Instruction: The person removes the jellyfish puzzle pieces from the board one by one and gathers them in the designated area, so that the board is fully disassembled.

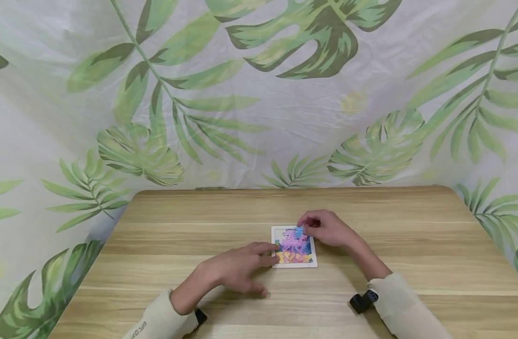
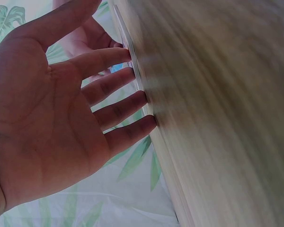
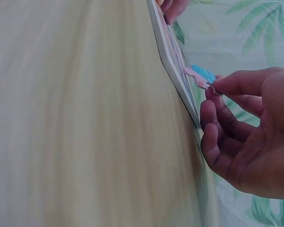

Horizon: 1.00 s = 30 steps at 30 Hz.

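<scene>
A small square jigsaw puzzle [image 1: 294,264] in a white frame lies flat on the table, showing a pink sea creature over yellow and blue. Thumb and fingertips of my right hand [image 1: 328,229] pinch a light-blue and pink puzzle piece [image 1: 299,232] over the upper right of the picture. In the right wrist view the piece [image 3: 203,75] is tilted, raised at the edge near the fingers. My left hand [image 1: 242,267] has its fingers extended, and its fingertips rest at the frame's left edge. The left wrist view shows that palm [image 2: 47,118] with fingers spread.
The wood-grain table [image 1: 178,212] extends around the puzzle on all sides. Behind it hangs a pale cloth [image 1: 242,141] printed with green leaves. A black wrist camera [image 1: 362,301] sits at the right sleeve.
</scene>
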Motion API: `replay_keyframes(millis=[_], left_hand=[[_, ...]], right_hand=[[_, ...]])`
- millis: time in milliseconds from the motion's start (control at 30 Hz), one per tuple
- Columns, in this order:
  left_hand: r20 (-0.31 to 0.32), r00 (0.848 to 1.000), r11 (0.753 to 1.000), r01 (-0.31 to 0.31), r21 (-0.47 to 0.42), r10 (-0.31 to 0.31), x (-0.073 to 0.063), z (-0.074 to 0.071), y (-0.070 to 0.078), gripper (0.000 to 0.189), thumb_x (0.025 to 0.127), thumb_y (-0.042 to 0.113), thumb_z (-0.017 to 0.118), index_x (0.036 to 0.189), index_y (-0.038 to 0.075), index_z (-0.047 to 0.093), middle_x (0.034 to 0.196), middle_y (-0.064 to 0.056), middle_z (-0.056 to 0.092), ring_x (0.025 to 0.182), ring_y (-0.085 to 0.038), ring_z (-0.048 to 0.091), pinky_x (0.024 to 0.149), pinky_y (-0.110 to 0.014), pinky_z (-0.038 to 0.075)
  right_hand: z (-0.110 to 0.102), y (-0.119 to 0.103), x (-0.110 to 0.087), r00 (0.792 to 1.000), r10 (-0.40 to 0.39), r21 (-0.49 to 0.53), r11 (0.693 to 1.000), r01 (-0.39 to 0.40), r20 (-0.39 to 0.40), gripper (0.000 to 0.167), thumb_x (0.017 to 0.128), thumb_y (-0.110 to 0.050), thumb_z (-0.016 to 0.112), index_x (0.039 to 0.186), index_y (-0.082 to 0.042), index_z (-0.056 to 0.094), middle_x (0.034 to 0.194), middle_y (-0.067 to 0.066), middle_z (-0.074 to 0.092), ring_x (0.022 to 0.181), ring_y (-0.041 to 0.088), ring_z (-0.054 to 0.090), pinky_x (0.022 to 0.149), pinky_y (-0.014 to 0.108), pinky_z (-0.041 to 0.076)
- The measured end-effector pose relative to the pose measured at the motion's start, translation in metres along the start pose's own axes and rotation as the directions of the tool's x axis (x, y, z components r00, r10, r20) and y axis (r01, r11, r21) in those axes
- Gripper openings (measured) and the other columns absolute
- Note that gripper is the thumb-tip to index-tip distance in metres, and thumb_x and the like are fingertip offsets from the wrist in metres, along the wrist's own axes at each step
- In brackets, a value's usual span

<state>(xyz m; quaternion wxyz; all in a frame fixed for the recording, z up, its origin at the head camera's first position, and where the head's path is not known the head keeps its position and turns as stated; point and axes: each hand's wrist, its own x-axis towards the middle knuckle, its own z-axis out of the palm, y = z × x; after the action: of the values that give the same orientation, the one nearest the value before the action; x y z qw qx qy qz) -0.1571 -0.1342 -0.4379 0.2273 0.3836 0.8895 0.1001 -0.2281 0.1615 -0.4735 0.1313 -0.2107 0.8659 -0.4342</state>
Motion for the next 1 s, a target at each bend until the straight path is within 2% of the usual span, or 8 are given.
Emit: replay_keyframes(millis=[233, 533, 767, 1000], left_hand=[[-0.001, 1.0, 1.0, -0.002, 0.002, 0.002, -0.001, 0.0, 0.001, 0.078, 0.095, 0.044, 0.08, 0.162, 0.019, 0.05, 0.176, 0.001, 0.034, 0.162, -0.023, 0.034, 0.128, -0.047, 0.04], [-0.001, 1.0, 1.0, -0.006, 0.015, 0.006, -0.001, 0.0, 0.0, 0.077, 0.096, 0.044, 0.079, 0.162, 0.019, 0.05, 0.176, 0.001, 0.033, 0.162, -0.024, 0.034, 0.129, -0.045, 0.038], [0.001, 1.0, 0.999, -0.008, 0.033, 0.008, -0.002, 0.0, 0.0, 0.075, 0.097, 0.044, 0.078, 0.162, 0.019, 0.051, 0.176, 0.001, 0.034, 0.162, -0.023, 0.035, 0.13, -0.044, 0.038], [0.011, 1.0, 0.999, -0.007, 0.037, 0.006, -0.002, -0.001, 0.002, 0.073, 0.098, 0.045, 0.077, 0.161, 0.019, 0.052, 0.175, 0.0, 0.035, 0.161, -0.022, 0.036, 0.129, -0.043, 0.039]], right_hand=[[-0.014, 0.009, -0.011, 1.0, 0.019, 0.021, 1.0, -0.019, -0.001, 0.015, 0.101, -0.005, 0.067, 0.111, -0.005, 0.078, 0.095, 0.007, 0.071, 0.085, 0.018, 0.059, 0.073, 0.025, 0.051], [-0.033, 0.021, -0.024, 0.996, 0.077, -0.029, 0.997, -0.078, -0.036, 0.016, 0.101, -0.005, 0.066, 0.11, -0.008, 0.078, 0.096, 0.006, 0.072, 0.087, 0.019, 0.06, 0.074, 0.026, 0.051], [-0.042, 0.027, -0.034, 0.996, 0.077, -0.073, 0.994, -0.08, -0.053, 0.015, 0.101, -0.005, 0.066, 0.11, -0.006, 0.078, 0.096, 0.007, 0.072, 0.086, 0.017, 0.059, 0.073, 0.026, 0.051], [-0.045, 0.029, -0.033, 0.997, 0.068, -0.073, 0.995, -0.071, -0.046, 0.014, 0.101, -0.004, 0.067, 0.11, -0.006, 0.078, 0.097, 0.007, 0.074, 0.087, 0.016, 0.062, 0.074, 0.024, 0.052]])
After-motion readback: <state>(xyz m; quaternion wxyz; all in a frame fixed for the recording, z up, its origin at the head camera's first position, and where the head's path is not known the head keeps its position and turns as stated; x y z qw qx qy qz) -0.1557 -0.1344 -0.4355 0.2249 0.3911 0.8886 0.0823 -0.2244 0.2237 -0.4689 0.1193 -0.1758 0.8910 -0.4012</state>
